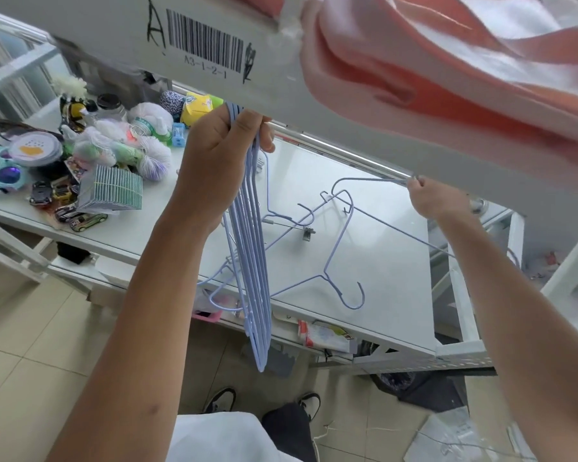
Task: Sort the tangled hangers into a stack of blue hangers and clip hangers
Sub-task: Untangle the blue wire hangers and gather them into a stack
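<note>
Blue hangers point(252, 261) bunched in left hand point(214, 155), tops hidden by shelf point(114, 45)

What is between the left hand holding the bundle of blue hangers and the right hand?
In the head view, tangled blue hangers with a metal clip span between the left hand and right hand.

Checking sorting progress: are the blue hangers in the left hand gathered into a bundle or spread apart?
Gathered. The left hand grips the blue hangers together at the top; they hang down closely side by side.
</note>
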